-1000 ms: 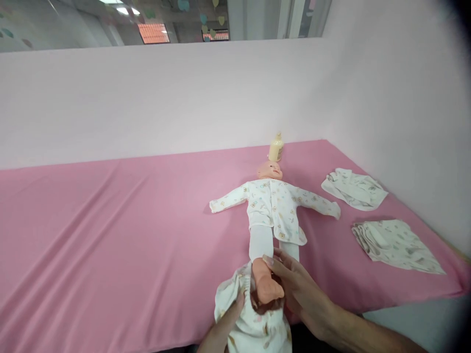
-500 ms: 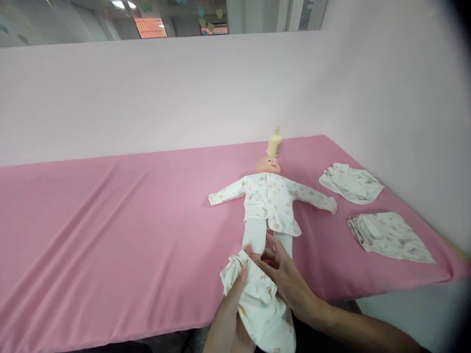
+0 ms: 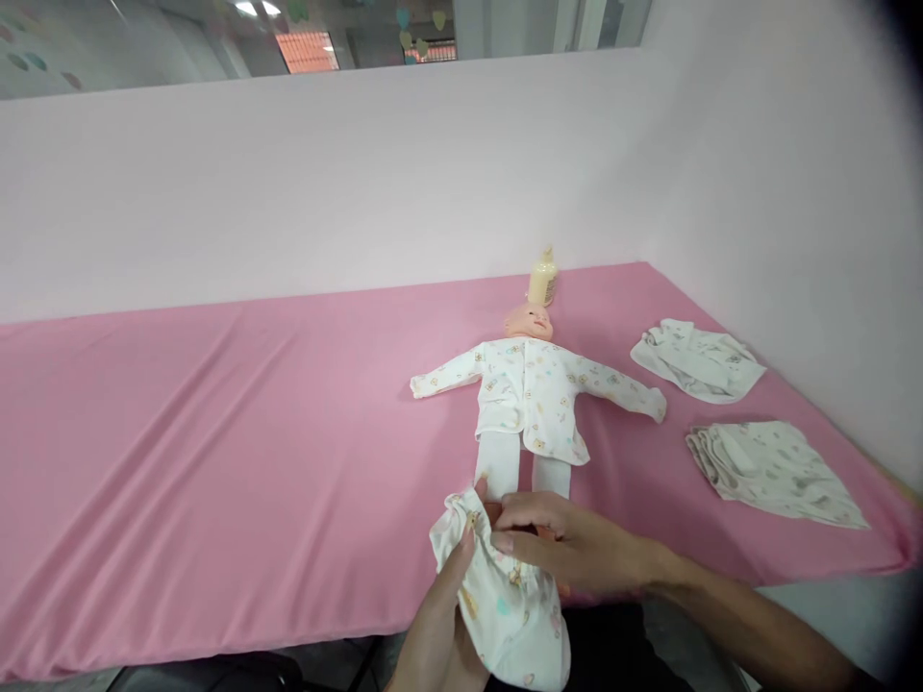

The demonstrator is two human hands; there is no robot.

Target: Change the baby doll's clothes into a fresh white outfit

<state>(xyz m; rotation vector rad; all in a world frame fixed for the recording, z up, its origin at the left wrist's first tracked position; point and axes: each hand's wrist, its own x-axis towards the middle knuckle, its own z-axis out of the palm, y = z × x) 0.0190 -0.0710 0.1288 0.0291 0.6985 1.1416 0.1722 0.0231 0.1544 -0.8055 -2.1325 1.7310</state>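
A baby doll (image 3: 530, 322) lies on its back on the pink-covered table, dressed in a white patterned jacket (image 3: 555, 404) with its sleeves spread. White cloth covers its upper legs. At the front edge, my left hand (image 3: 447, 605) grips white patterned baby pants (image 3: 509, 620) by the gathered waistband, at the foot of the doll's leg on the left. My right hand (image 3: 566, 543) is closed at the other side of the waistband, thumb and fingers pinching its edge by that leg. The doll's foot is mostly hidden behind my fingers and the cloth.
A pale yellow pump bottle (image 3: 542, 279) stands behind the doll's head. Two folded pieces of white patterned clothing (image 3: 696, 360) and cloth (image 3: 779, 471) lie to the right. The pink sheet (image 3: 216, 481) drapes over the table's front edge. White walls border the back and right.
My right hand has turned flatter and shifted from beside the doll's leg down onto the waistband. My left hand keeps its hold, and the pants hang slightly further left.
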